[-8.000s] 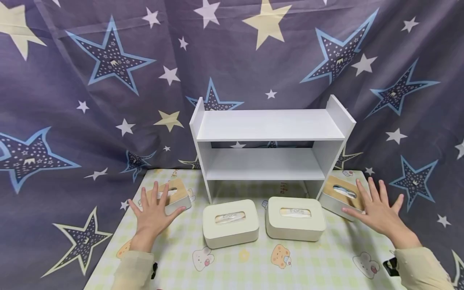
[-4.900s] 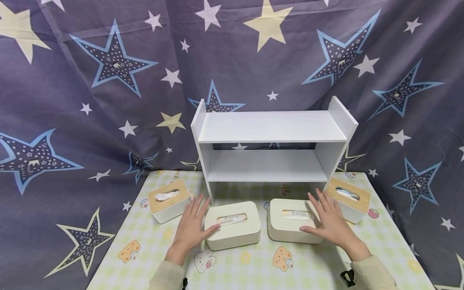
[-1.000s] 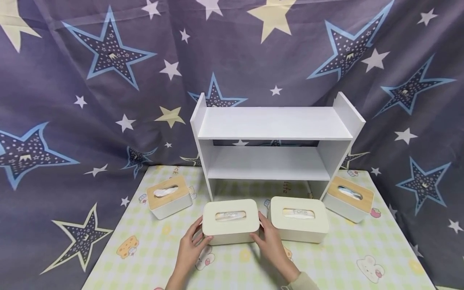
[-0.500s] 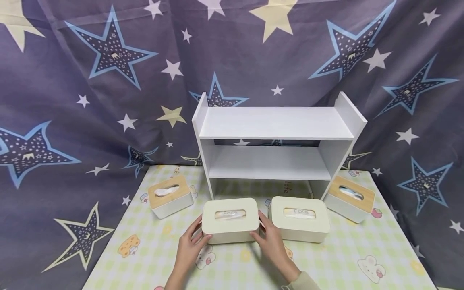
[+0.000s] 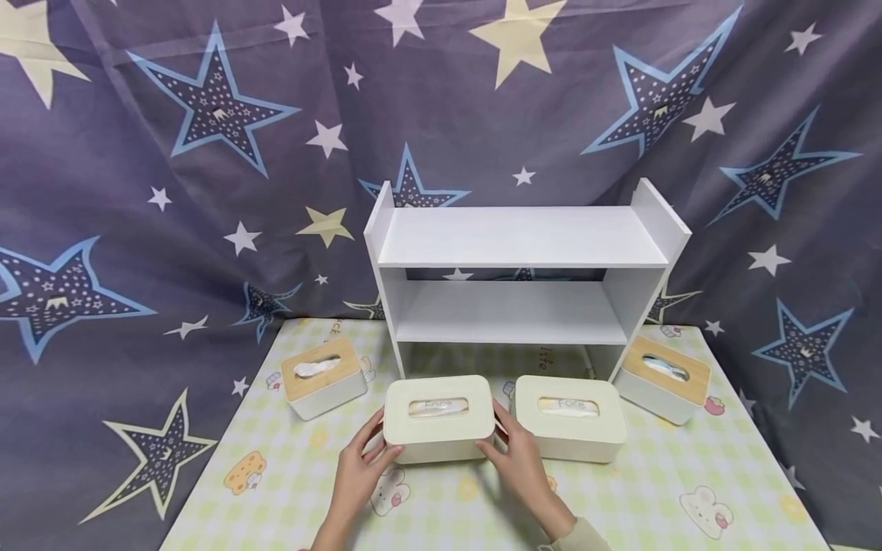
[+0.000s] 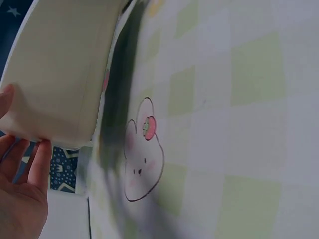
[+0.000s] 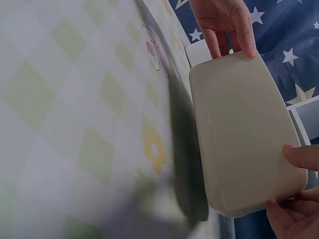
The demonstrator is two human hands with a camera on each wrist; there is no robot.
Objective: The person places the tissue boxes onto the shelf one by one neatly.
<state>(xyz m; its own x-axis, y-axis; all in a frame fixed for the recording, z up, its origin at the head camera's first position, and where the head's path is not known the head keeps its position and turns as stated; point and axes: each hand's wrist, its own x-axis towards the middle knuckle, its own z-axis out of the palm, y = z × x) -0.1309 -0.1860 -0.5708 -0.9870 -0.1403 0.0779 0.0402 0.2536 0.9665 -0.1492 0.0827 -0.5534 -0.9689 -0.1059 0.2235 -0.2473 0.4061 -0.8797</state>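
Note:
A cream tissue box with a rounded lid and "Face" tissues in its slot sits between both hands in the head view. My left hand grips its left end, thumb at the front. At the right end, my right hand grips it the same way. The box's smooth front wall fills the upper left of the left wrist view, with the left hand below. In the right wrist view a dark shadow strip runs along the box's lower edge, right-hand fingers on it.
A second cream tissue box stands just right of my right hand. Wooden-lidded tissue boxes stand at far left and far right. Behind is a white two-tier shelf, on a checked tablecloth before a star-patterned curtain.
From spread above the outer boxes, then the cream ones, my hands have come together to hold the left cream box. It has turned squarer to me. Little differs in the last second.

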